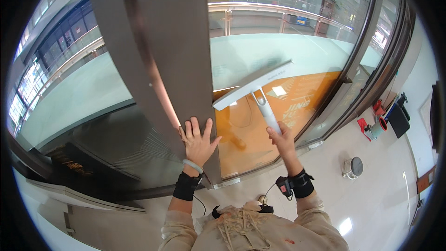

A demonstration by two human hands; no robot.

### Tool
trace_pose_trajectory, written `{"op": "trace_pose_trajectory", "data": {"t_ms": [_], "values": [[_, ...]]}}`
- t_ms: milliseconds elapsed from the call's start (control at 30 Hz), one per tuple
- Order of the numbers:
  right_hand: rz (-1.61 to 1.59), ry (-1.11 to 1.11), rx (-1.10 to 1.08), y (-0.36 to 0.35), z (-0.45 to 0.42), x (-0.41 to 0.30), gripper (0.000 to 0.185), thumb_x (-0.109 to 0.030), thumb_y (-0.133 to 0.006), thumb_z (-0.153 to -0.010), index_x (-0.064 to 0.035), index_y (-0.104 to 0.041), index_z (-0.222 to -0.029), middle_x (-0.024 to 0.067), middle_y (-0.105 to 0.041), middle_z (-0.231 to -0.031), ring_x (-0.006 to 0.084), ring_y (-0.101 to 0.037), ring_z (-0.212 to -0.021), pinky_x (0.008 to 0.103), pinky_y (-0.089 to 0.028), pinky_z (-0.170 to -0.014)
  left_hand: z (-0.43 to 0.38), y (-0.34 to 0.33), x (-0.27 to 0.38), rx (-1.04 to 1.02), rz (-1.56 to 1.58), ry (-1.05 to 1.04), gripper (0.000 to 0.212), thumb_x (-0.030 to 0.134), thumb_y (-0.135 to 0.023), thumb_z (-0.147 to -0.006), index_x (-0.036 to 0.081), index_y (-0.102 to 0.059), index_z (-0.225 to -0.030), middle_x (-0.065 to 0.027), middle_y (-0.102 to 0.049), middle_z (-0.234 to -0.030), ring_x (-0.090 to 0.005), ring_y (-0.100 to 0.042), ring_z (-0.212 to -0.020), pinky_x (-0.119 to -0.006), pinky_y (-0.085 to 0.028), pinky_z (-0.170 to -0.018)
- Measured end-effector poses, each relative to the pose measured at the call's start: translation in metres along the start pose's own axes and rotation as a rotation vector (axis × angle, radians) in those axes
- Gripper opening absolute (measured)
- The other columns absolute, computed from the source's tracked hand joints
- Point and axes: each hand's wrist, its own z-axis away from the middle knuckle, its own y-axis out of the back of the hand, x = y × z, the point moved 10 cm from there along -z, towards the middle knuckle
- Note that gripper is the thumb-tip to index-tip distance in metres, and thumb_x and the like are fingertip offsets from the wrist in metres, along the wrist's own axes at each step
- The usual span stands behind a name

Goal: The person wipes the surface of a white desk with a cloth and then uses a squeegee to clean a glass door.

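My right hand (283,137) grips the handle of a white window squeegee (266,106). Its long head (252,85) slants across the glass door panel (278,52), left end lower and close to the frame's edge. Whether the whole blade touches the glass, I cannot tell. My left hand (198,141) rests with fingers spread on the brown metal door frame (181,59), holding nothing. Behind the lower glass shows an orange printed panel (251,146) bearing writing. A bracelet circles my left wrist, and both wrists carry black straps.
A round stool (355,167) stands on the tiled floor (320,195) at right. Farther back lie a bucket-like container (378,127), a red object (363,129) and a black board-like item (399,120) by the wall. Left, a dark glass pane (139,150) adjoins the frame. Railings (278,8) show beyond the glass.
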Motion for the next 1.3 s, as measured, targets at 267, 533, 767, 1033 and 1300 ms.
{"op": "trace_pose_trajectory", "data": {"t_ms": [267,533,767,1033,1300], "values": [[-0.157,-0.167,-0.025,-0.036,0.047,0.153,0.030,-0.027,-0.055,-0.095,-0.0005,-0.053,-0.110,0.0032,-0.053,-0.060,0.0113,-0.052,-0.048,0.0264,-0.043,-0.044,0.000,-0.004,0.004,0.042,-0.038,0.013,0.070,0.043,-0.076,-0.071,0.019,-0.047,-0.130,-0.0246,-0.020,-0.143,-0.0454,-0.022,-0.128,-0.068,-0.027,-0.100],[0.116,0.155,0.141,-0.019,0.003,-0.039,0.032,-0.027,-0.056,-0.095,-0.0006,-0.053,-0.112,0.0037,-0.050,-0.061,0.0121,-0.048,-0.050,0.0276,-0.039,-0.047,-0.002,-0.003,0.010,0.036,-0.029,-0.025,0.076,0.040,-0.077,-0.072,0.014,-0.042,-0.134,-0.0306,-0.017,-0.144,-0.0510,-0.022,-0.127,-0.069,-0.027,-0.098],[0.026,0.169,0.117,-0.019,-0.035,-0.142,0.031,-0.030,-0.056,-0.095,-0.0013,-0.054,-0.106,0.0041,-0.051,-0.060,0.0129,-0.049,-0.048,0.0279,-0.039,-0.046,0.002,0.002,0.001,0.047,-0.068,-0.036,0.071,0.041,-0.075,-0.074,0.021,-0.043,-0.134,-0.0333,-0.018,-0.143,-0.0528,-0.023,-0.127,-0.068,-0.027,-0.100],[-0.096,-0.143,0.037,-0.060,0.062,0.107,0.036,-0.026,-0.047,-0.099,-0.0029,-0.038,-0.126,0.0045,-0.049,-0.059,0.0127,-0.049,-0.044,0.0287,-0.042,-0.039,-0.005,-0.006,0.011,-0.039,-0.075,-0.019,0.055,0.044,-0.068,-0.079,0.035,-0.052,-0.131,-0.0357,-0.020,-0.141,-0.0546,-0.023,-0.126,-0.068,-0.022,-0.102],[-0.346,0.124,0.313,0.091,-0.065,-0.067,0.036,-0.042,-0.036,-0.101,-0.0105,-0.038,-0.118,0.0086,-0.055,-0.069,0.0193,-0.059,-0.048,0.0286,-0.044,-0.036,-0.003,-0.009,0.004,-0.062,-0.121,0.000,0.055,0.044,-0.070,-0.076,0.037,-0.053,-0.128,-0.0357,-0.018,-0.142,-0.0538,-0.025,-0.126,-0.068,-0.025,-0.101]]}}
